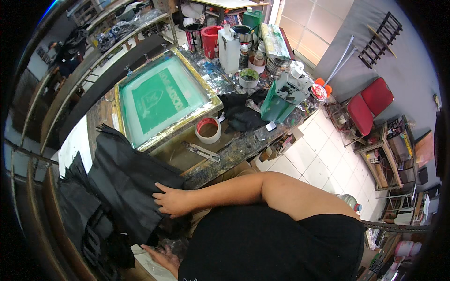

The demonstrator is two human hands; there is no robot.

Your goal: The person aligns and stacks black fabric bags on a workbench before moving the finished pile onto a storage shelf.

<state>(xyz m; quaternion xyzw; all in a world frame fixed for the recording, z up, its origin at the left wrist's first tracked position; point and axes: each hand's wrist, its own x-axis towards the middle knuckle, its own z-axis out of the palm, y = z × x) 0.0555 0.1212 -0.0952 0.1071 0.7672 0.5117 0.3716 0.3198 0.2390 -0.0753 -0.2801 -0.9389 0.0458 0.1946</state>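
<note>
Left hand (162, 259), forearm out of sight

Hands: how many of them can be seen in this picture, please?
2. The right hand rests on the black fabric; the left hand is lower in the picture, near that fabric's bottom edge.

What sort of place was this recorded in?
Most likely a screen-printing workshop: a framed green stencil screen lies on a paint-spattered bench, with a red tub and a smeared white jug nearby.
</note>
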